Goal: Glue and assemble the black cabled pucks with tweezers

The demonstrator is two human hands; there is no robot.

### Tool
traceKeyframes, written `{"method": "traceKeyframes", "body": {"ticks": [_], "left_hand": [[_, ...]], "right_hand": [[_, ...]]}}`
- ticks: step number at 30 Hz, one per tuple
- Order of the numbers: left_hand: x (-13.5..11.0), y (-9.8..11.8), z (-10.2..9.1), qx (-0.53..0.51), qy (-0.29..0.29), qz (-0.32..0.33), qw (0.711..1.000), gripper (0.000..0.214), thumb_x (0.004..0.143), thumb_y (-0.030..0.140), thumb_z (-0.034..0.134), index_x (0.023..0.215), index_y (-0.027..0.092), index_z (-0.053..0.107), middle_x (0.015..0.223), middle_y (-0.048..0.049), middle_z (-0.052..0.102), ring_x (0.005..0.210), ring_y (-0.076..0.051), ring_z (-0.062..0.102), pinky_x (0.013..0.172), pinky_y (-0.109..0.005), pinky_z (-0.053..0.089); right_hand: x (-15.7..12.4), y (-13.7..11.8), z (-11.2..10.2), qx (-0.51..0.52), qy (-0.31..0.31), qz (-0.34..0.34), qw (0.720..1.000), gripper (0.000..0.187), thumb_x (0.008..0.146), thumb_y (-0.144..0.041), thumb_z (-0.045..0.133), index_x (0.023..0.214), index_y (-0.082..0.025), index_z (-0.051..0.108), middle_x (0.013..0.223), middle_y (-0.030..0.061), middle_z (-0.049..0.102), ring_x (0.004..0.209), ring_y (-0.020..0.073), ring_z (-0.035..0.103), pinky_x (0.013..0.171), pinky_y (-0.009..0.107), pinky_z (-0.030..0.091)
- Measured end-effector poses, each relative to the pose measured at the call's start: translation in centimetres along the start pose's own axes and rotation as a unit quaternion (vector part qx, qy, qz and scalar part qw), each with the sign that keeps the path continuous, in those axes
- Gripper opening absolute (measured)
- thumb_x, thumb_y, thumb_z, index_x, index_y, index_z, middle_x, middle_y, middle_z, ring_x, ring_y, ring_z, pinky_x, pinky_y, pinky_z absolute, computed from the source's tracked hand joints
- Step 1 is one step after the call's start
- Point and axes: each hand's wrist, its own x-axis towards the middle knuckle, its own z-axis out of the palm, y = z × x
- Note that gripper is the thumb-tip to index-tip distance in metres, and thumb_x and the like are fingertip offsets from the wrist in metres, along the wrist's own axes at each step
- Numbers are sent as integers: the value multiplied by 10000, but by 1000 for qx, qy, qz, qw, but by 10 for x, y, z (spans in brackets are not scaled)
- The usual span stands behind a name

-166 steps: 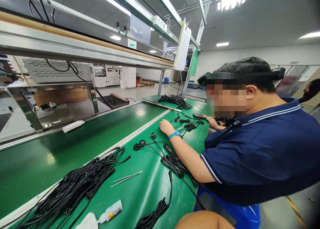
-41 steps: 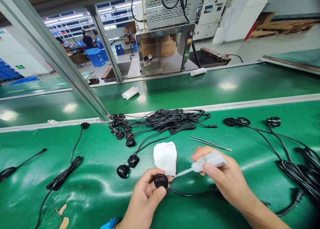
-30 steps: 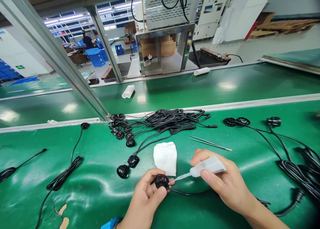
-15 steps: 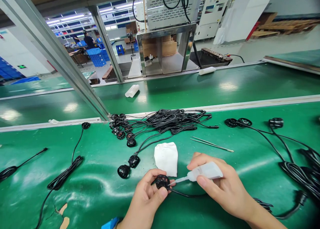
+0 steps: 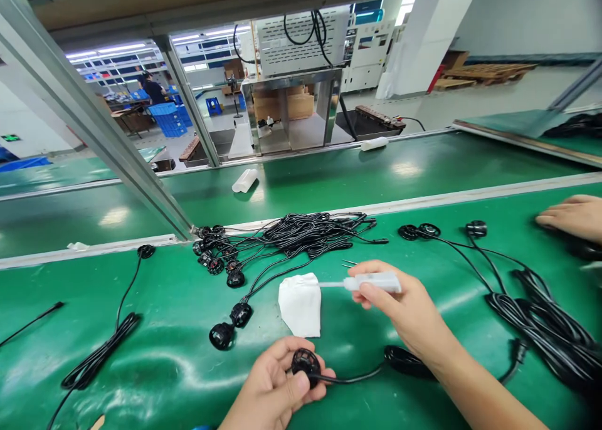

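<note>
Near the front edge my left hand (image 5: 277,383) grips a round black slotted housing (image 5: 305,361), from which a black cable (image 5: 352,378) runs right to a coiled bundle. My right hand (image 5: 399,298) is closed around a small translucent glue bottle (image 5: 376,282) with a long thin nozzle. The nozzle points left, its tip at the upper right edge of a folded white cloth (image 5: 300,308) on the green mat. Tweezers (image 5: 348,264) lie behind my right hand, mostly hidden by it.
Behind the cloth lies a heap of black cables (image 5: 310,232) with round housings at their left ends. More coiled cables (image 5: 540,317) lie at right, another coil (image 5: 101,351) at left. A co-worker's hand (image 5: 576,217) rests at the right edge. A metal post (image 5: 108,123) slants up at left.
My right hand has drawn the bottle's nozzle away from the black housing, up to the white cloth. A co-worker's hand has come into view at right. The camera view has shifted slightly.
</note>
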Motion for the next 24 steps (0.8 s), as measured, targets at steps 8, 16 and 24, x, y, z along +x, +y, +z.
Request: {"method": "traceKeyframes", "body": {"ticks": [8, 16, 24], "left_hand": [[-1, 1, -1, 18, -54, -26, 998, 352, 744, 313, 862, 1054, 206, 733, 988, -62, 733, 1035, -246, 721, 814, -272, 553], [-1, -1, -1, 38, -52, -6, 998, 375, 733, 336, 867, 1050, 194, 729, 978, -75, 729, 1010, -255, 722, 790, -283, 555], [1, 2, -1, 84, 27, 80, 993, 347, 774, 366, 824, 1061, 197, 725, 992, -79, 717, 984, -268, 721, 798, -312, 552]], "right_hand": [[12, 11, 6, -135, -113, 57, 983, 267, 850, -374, 637, 1057, -215, 691, 1064, 48, 725, 976, 234, 664, 858, 346, 502], [11, 27, 13, -392, -76, -22, 917, 284, 855, -226, 624, 1121, -245, 719, 1090, 74, 683, 1052, 283, 614, 928, 441, 489], [-9, -7, 11, -303, -6, -253, 919, 116, 926, -221, 600, 1025, -230, 660, 1017, 61, 672, 981, 218, 616, 855, 373, 506]]}}
